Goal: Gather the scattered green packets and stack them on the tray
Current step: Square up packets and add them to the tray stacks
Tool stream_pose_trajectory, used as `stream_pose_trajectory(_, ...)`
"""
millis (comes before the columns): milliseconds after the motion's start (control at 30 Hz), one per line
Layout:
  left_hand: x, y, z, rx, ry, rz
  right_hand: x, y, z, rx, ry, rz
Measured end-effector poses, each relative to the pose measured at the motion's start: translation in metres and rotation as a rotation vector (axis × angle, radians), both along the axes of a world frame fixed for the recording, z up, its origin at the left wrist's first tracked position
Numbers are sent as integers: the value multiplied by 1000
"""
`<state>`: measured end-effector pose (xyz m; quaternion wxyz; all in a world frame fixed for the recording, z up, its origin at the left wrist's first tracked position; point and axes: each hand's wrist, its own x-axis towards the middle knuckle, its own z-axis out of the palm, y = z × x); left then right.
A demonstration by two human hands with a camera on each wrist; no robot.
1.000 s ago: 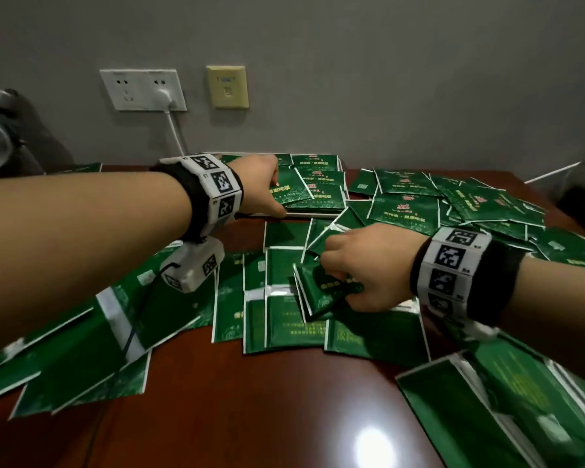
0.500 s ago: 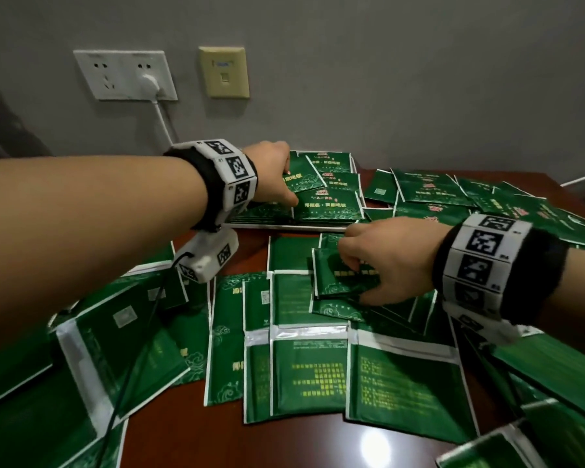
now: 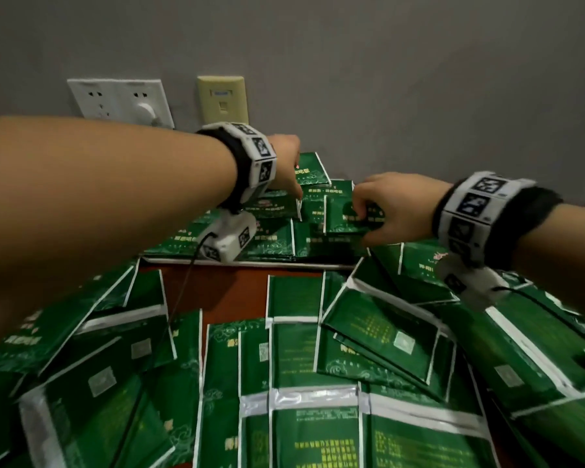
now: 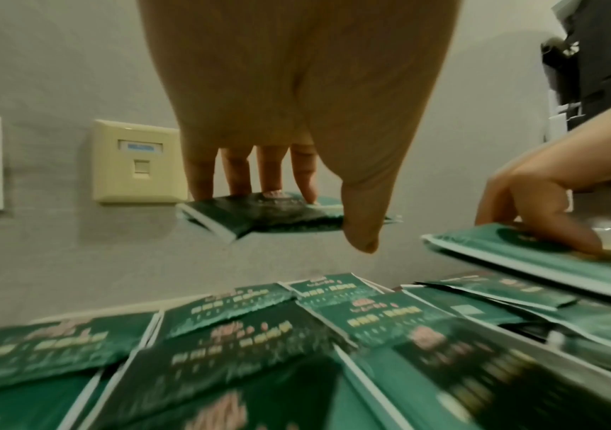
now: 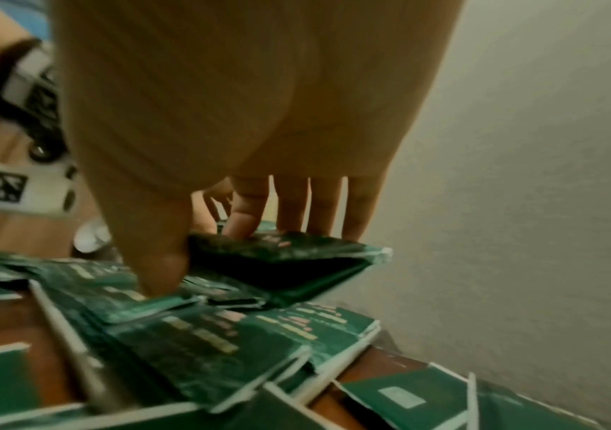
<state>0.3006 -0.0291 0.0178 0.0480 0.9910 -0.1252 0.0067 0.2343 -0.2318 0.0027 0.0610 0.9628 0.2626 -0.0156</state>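
Note:
Green packets (image 3: 318, 434) lie scattered and overlapping across the brown table. A flat tray with a silver rim (image 3: 267, 262) stands against the wall with several packets (image 3: 271, 241) on it. My left hand (image 3: 293, 177) reaches over the tray's back part. In the left wrist view its fingers (image 4: 237, 174) and thumb hold a small bunch of packets (image 4: 259, 215) lifted above the tray. My right hand (image 3: 365, 221) is over the tray's right side and grips a thin stack of packets (image 5: 282, 256), fingers on top, thumb at the near edge.
Behind the tray the grey wall carries a white socket plate (image 3: 119, 103) with a plug in it and a beige plate (image 3: 222, 99). A black cable (image 3: 183, 288) hangs from my left wrist camera. A strip of bare table (image 3: 230, 292) shows in front of the tray.
My right hand lifted packets from the pile on the table and carried them forward over the tray. My left hand moved toward the tray's back and now holds packets up.

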Motion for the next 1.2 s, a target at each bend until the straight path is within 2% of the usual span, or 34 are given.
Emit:
stream_pose_trajectory(200, 63, -42, 0, 104, 1, -16, 50, 4, -9, 27, -21, 1)
stream_pose_trajectory(367, 92, -71, -22, 238, 109, -74, 76, 11, -9, 44, -10, -26)
stream_pose_trajectory(467, 101, -70, -31, 308, 137, -86, 83, 20, -18, -15, 10, -23)
stream_pose_trajectory(567, 129, -52, -41, 315, 87, -22, 79, 24, -22, -24, 32, -85)
stream_pose_trajectory(667, 76, -39, -14, 308, 11, 2, 57, 16, -15, 189, -31, -72)
stream_pose_trajectory(700, 57, -36, -9, 293, 3, -17, 47, 11, -13, 202, -53, -61)
stream_pose_trajectory(900, -49, -24, -5, 188, 42, -107, -43, -22, -20, -85, 83, -69)
stream_pose_trajectory(1000, -109, -21, -12, 210, 99, -197, -95, -24, -26, -109, 108, -79)
stream_pose_trajectory(1133, -185, -17, -34, 235, 227, -221, -153, -12, -50, -148, 197, -103)
stream_pose_trajectory(1200, -217, -12, -52, 273, 288, -234, -173, -4, -59, -173, 160, -118)
